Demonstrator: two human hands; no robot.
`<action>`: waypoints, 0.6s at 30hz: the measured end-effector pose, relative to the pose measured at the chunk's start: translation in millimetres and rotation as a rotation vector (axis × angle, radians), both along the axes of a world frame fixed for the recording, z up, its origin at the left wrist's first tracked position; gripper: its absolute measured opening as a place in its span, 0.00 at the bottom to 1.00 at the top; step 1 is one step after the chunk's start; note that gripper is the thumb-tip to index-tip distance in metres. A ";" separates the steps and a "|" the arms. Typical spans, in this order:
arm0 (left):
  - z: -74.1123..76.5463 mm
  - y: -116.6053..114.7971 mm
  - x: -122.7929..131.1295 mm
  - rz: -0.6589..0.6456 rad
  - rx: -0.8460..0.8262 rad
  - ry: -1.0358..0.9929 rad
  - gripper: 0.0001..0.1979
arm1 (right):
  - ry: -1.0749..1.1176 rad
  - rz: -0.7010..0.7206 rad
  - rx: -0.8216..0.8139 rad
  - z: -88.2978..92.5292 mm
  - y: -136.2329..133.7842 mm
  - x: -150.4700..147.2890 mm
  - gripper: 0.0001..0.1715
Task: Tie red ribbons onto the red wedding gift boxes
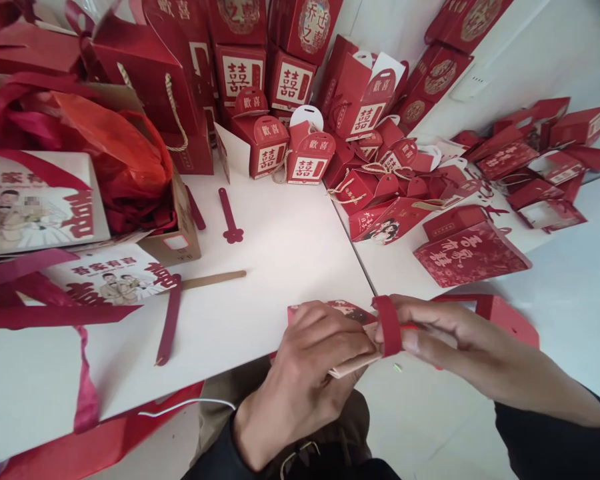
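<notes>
My left hand [313,353] is closed around a small red gift box [347,308], pressing its pale upper edge; much of the box is hidden under the fingers. My right hand [450,333] pinches a dark red strap [391,327], which bends in a curve over the top of the box. Both hands are close together just past the table's front edge, above my lap. On the table lie a loose strap with a flower-shaped end [233,235] and a longer plain strap [169,323].
A cardboard box [185,227] with red bags and ribbons stands at left beside white printed boxes [115,277]. Red gift boxes [310,160] are stacked at the back, more [475,250] on the adjoining table at right. A ribbon [86,393] hangs over the front edge.
</notes>
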State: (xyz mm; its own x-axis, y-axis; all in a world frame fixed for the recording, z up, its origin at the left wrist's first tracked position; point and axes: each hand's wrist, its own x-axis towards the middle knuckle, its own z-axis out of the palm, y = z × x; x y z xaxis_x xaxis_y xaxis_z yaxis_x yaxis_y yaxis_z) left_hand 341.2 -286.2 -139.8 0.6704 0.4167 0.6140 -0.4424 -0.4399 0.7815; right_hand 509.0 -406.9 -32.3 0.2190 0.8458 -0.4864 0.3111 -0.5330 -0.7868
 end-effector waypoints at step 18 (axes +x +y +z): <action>2.5 19.3 4.7 -0.154 -0.023 0.104 0.07 | 0.117 0.171 -0.152 1.2 25.1 22.2 0.06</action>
State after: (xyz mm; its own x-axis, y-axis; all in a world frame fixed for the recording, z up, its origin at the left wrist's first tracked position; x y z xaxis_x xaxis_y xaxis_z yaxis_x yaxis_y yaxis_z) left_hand 345.9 -266.9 -137.3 0.7869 0.3177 0.5290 -0.4189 -0.3545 0.8360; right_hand 531.2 -381.8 -31.1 0.0140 0.7810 -0.6244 0.3187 -0.5953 -0.7376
